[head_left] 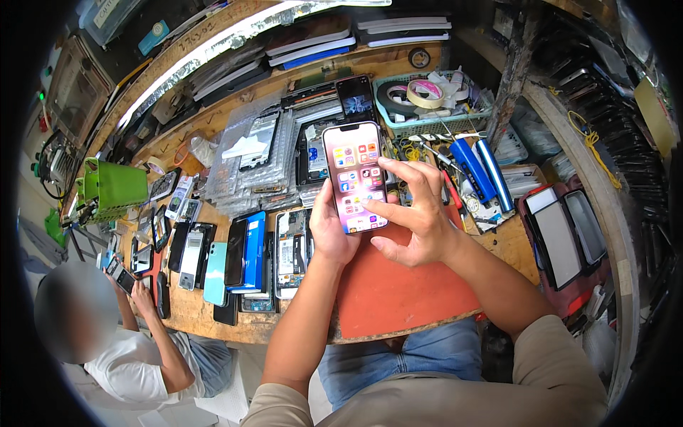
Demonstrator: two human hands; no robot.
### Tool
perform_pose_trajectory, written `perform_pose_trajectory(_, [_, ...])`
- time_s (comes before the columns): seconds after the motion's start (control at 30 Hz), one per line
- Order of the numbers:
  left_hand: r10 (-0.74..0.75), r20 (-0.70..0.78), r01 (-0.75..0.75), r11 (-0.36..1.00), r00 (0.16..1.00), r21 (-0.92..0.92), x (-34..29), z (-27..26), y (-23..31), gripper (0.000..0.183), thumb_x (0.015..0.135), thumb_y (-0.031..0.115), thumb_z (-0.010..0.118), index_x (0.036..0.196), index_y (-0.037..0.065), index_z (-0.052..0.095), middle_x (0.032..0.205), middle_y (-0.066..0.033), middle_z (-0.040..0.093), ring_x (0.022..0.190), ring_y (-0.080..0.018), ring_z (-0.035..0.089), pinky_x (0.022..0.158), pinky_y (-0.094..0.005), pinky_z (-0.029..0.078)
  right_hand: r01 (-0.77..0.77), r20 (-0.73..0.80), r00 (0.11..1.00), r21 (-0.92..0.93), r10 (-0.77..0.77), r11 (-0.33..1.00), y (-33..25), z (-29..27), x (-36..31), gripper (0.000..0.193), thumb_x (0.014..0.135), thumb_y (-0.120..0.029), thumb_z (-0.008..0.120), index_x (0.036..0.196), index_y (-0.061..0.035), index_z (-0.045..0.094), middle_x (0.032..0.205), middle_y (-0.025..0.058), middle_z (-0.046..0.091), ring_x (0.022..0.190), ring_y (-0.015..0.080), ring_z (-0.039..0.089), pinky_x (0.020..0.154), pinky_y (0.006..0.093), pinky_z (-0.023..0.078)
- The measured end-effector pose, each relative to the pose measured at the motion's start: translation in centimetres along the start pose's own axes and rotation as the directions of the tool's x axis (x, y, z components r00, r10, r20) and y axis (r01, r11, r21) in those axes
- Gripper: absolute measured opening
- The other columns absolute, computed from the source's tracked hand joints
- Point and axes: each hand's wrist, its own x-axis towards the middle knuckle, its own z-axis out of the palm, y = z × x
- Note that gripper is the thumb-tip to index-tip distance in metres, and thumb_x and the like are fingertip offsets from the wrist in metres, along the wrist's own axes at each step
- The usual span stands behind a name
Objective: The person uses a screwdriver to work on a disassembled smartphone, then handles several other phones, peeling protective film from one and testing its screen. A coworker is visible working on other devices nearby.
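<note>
A smartphone point(359, 186) with a lit screen full of app folders is held upright above the red mat point(405, 292). My left hand point(333, 226) grips it from the lower left, the fingers wrapped behind its back. Over the screen's lower right side hovers my right hand point(416, 213), fingers spread and holding nothing. One fingertip is at the glass; whether it touches I cannot tell. Behind the phone lie an opened device point(311, 153) and another phone with a dark lit screen point(355, 96).
Left of the mat lie several phones, among them a mint-green one point(215, 274) and a blue box point(254, 249). A basket point(434, 121) of tape rolls stands at the back right, near blue cylinders point(473, 171). A green basket point(114, 186) and a co-worker point(135, 359) holding a phone are at left.
</note>
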Motion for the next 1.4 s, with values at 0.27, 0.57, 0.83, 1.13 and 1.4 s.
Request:
perform_pose_trajectory(0.27, [0.027,0.093,-0.030,0.999,0.995,0.026,0.1,-0.5,0.3,0.062,0.111,0.045,0.026,0.151,0.002,0.047,0.137,-0.0209,0.065,0.114,-0.0419,0.070,0.097,-0.0555,0.059,-0.022,0.022,1.000,0.003,0.022,1.000,0.0,-0.1,-0.1,0.048,0.068,-0.038,0.082,0.110,-0.0138,0.080,0.154,0.0164,0.049,0.130,0.0345,0.043,0.110,0.0485,0.030])
perform_pose_trajectory(0.57, [-0.006,-0.042,0.013,0.986,0.999,0.165,-0.4,0.8,-0.4,0.069,0.109,0.054,0.030,0.148,0.000,0.050,0.134,-0.0201,0.066,0.115,-0.0350,0.070,0.098,-0.0513,0.059,-0.073,0.025,0.997,-0.086,0.076,0.994,0.1,-0.7,0.7,0.071,0.071,-0.039,0.081,0.137,-0.0159,0.069,0.157,0.0211,0.041,0.133,0.0381,0.039,0.112,0.0505,0.028])
perform_pose_trajectory(0.83, [-0.071,-0.018,0.073,0.966,0.997,0.249,-0.7,1.2,-1.6,0.072,0.109,0.055,0.028,0.147,-0.002,0.049,0.123,-0.0227,0.071,0.102,-0.0359,0.076,0.093,-0.0470,0.063,-0.080,-0.014,0.997,-0.155,0.079,0.985,1.1,-1.1,0.6,0.072,0.073,-0.041,0.079,0.139,-0.0148,0.069,0.157,0.0240,0.041,0.133,0.0399,0.039,0.113,0.0522,0.029])
perform_pose_trajectory(1.13, [-0.043,0.023,0.037,0.977,0.999,0.210,-0.3,0.6,-0.8,0.072,0.109,0.055,0.028,0.149,-0.001,0.048,0.131,-0.0234,0.067,0.105,-0.0395,0.074,0.097,-0.0517,0.060,-0.049,-0.042,0.998,-0.148,0.043,0.988,1.3,-1.4,0.8,0.070,0.074,-0.043,0.075,0.137,-0.0128,0.070,0.154,0.0271,0.044,0.133,0.0406,0.040,0.113,0.0519,0.029])
perform_pose_trajectory(1.4, [-0.058,0.023,0.050,0.964,0.998,0.262,-0.7,0.7,-1.3,0.071,0.109,0.055,0.028,0.148,0.000,0.050,0.131,-0.0225,0.068,0.104,-0.0379,0.074,0.097,-0.0501,0.060,-0.060,-0.035,0.998,-0.149,0.056,0.987,1.1,-1.1,0.6,0.071,0.073,-0.041,0.077,0.139,-0.0153,0.069,0.154,0.0248,0.045,0.134,0.0397,0.040,0.113,0.0510,0.030])
